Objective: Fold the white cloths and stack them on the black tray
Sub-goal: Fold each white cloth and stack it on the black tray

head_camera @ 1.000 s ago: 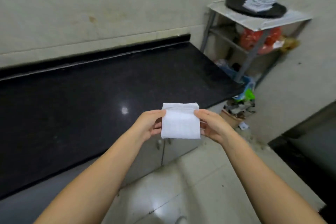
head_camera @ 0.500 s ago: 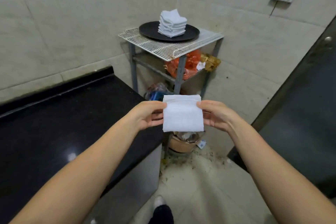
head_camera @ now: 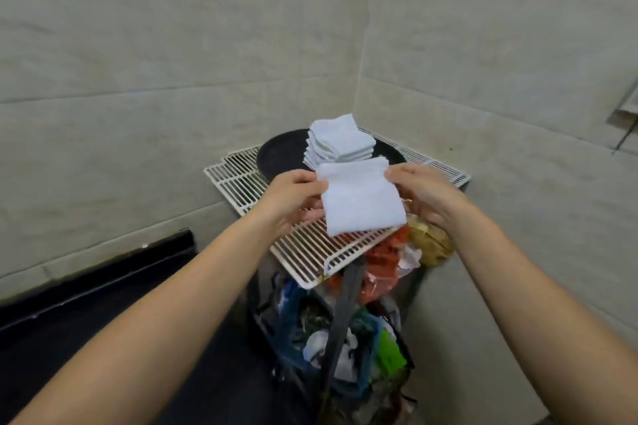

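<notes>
While both hands hold it in the air, a folded white cloth point(head_camera: 362, 198) hangs as a neat square just in front of the black tray point(head_camera: 276, 157), and from my remote seat I see its top edge level with the tray's near rim. The left hand point(head_camera: 293, 197) pinches the cloth's upper left corner, thumb on top and fingers curled behind. The right hand point(head_camera: 423, 195) grasps the upper right corner the same way, thumb pressed on the hem. Beyond the held cloth, a stack of folded white cloths point(head_camera: 340, 143) sits on the tray, its layers slightly fanned and skewed. The round tray rests on a white wire rack point(head_camera: 310, 252) that forms the top shelf of a metal stand in the corner of a tiled wall point(head_camera: 172, 62). Below the rack, on the right, I make out red plastic bags point(head_camera: 383, 259) and a crumpled yellowish wrapper point(head_camera: 429, 241); lower down lies a jumble of blue and green packaging point(head_camera: 386, 355), too cluttered to sort out. At the near left, a black countertop point(head_camera: 86, 321) runs along the wall.
</notes>
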A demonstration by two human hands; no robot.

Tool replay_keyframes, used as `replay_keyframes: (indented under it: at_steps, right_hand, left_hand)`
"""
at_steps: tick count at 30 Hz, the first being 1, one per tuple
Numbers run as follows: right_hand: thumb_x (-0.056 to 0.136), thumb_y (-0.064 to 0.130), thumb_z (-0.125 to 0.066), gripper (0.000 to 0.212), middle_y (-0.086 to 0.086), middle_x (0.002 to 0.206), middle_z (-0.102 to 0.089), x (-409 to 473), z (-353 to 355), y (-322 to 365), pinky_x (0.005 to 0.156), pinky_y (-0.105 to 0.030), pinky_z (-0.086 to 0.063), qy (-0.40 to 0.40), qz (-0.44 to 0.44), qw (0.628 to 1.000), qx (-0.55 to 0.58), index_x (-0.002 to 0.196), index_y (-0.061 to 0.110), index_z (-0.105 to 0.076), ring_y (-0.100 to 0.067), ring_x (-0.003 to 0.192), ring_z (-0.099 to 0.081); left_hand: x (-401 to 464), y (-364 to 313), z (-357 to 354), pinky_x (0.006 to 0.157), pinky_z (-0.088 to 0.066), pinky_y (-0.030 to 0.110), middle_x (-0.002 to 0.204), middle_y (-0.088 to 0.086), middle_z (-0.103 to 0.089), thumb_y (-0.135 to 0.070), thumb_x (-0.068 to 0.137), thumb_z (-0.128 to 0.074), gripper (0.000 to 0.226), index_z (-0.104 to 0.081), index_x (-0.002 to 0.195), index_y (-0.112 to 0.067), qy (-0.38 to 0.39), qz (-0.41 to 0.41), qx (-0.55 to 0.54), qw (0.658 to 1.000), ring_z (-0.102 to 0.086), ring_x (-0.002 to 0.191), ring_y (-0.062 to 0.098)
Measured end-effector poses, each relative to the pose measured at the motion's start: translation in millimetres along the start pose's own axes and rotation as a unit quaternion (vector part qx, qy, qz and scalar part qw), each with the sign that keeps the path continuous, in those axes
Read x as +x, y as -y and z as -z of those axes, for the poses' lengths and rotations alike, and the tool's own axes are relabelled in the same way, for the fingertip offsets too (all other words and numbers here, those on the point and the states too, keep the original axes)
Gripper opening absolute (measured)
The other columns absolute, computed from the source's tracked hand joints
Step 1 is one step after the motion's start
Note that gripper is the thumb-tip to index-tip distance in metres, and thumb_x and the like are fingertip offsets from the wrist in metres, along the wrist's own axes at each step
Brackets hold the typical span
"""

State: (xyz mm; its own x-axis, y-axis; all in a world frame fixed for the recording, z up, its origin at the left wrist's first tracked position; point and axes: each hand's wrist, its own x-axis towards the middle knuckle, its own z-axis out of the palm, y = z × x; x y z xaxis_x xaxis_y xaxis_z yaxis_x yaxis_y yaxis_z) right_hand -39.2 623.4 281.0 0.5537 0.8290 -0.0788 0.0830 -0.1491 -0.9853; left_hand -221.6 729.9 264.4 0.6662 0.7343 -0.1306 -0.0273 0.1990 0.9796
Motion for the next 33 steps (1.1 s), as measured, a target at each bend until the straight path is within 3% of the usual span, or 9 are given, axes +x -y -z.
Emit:
replay_keyframes:
  at_steps: [3,6,11,15,18,23,26,29,33]
  right_hand:
    - [0.093,0.016,-0.055,0.012,-0.002,0.082,-0.066,76,13,27,0.055,-0.023,-0.052,0.021,0.03,0.999,-0.039,0.085,0.017,-0.064,-0.014,0.073,-0.06]
    - [0.092,0.019,-0.057,0.01,-0.001,0.085,-0.066,150,22,47,0.064,-0.027,-0.05,0.037,0.046,0.995,-0.08,0.084,0.017,-0.063,-0.014,0.079,-0.061]
    - [0.091,0.012,-0.054,0.014,0.001,0.072,-0.057,246,16,48,0.052,-0.02,-0.044,0.093,0.034,0.988,-0.118,0.078,0.015,-0.059,-0.011,0.064,-0.054]
    - [0.09,0.012,-0.051,0.022,-0.003,0.061,-0.043,282,6,32,0.043,-0.019,-0.029,0.15,0.038,0.976,-0.155,0.069,0.016,-0.049,-0.01,0.046,-0.041]
    - [0.091,0.011,-0.049,0.025,-0.002,0.058,-0.042,291,2,22,0.033,-0.01,-0.026,0.164,0.038,0.973,-0.157,0.067,0.015,-0.047,-0.003,0.032,-0.04]
    - [0.093,0.013,-0.05,0.027,-0.001,0.06,-0.045,290,7,15,0.033,-0.011,-0.032,0.187,0.04,0.969,-0.159,0.066,0.014,-0.048,-0.005,0.04,-0.046]
    - [0.092,0.027,-0.055,0.013,0.0,0.073,-0.056,283,10,23,0.05,-0.019,-0.041,0.169,0.055,0.969,-0.169,0.084,0.017,-0.056,-0.008,0.059,-0.052]
    - [0.089,0.033,-0.056,0.025,0.001,0.094,-0.059,266,11,42,0.058,-0.021,-0.038,0.092,0.126,0.973,-0.171,0.108,0.017,-0.058,-0.012,0.074,-0.055]
    - [0.091,0.026,-0.052,0.028,0.0,0.101,-0.055,209,-11,70,0.068,-0.024,-0.041,0.072,0.256,0.947,-0.178,0.116,0.015,-0.057,-0.013,0.088,-0.052]
  left_hand:
    - [54,-28,-9,0.054,-0.058,0.026,0.081,0.007,-0.064,-0.011,0.091,-0.058,0.008,-0.055,0.099,-0.009,-0.05,-0.033,0.008,0.998,-0.063,0.059,0.013]
    - [109,-50,-22,0.048,-0.056,0.021,0.074,0.005,-0.058,-0.017,0.094,-0.054,0.01,-0.049,0.098,-0.01,-0.109,-0.056,0.031,0.992,-0.059,0.047,0.009]
    - [185,-58,-26,0.039,-0.048,0.017,0.067,0.007,-0.055,-0.015,0.093,-0.05,0.009,-0.049,0.093,-0.007,-0.213,-0.022,0.081,0.973,-0.053,0.042,0.013]
    - [212,-45,-15,0.042,-0.039,0.017,0.038,-0.005,-0.055,-0.014,0.09,-0.049,0.017,-0.048,0.073,-0.013,-0.258,0.018,0.127,0.957,-0.051,0.031,0.007]
    - [217,-37,-7,0.037,-0.033,0.012,0.036,-0.006,-0.052,-0.017,0.09,-0.052,0.02,-0.046,0.07,-0.014,-0.283,0.031,0.143,0.948,-0.049,0.029,0.006]
    - [214,-27,-11,0.037,-0.031,0.013,0.045,0.001,-0.054,-0.017,0.088,-0.054,0.019,-0.049,0.071,-0.012,-0.297,0.037,0.15,0.942,-0.048,0.031,0.008]
    - [206,-28,-13,0.039,-0.029,0.015,0.05,0.003,-0.056,-0.022,0.09,-0.054,0.024,-0.046,0.068,-0.014,-0.308,0.022,0.142,0.94,-0.047,0.031,0.008]
    - [181,-35,-9,0.04,-0.029,0.018,0.063,0.003,-0.056,-0.033,0.092,-0.053,0.021,-0.046,0.086,-0.014,-0.331,0.008,0.137,0.934,-0.046,0.03,0.007]
    - [115,-35,14,0.038,-0.03,0.017,0.07,0.003,-0.056,-0.032,0.093,-0.051,0.019,-0.045,0.094,-0.014,-0.36,-0.012,0.149,0.921,-0.048,0.033,0.006]
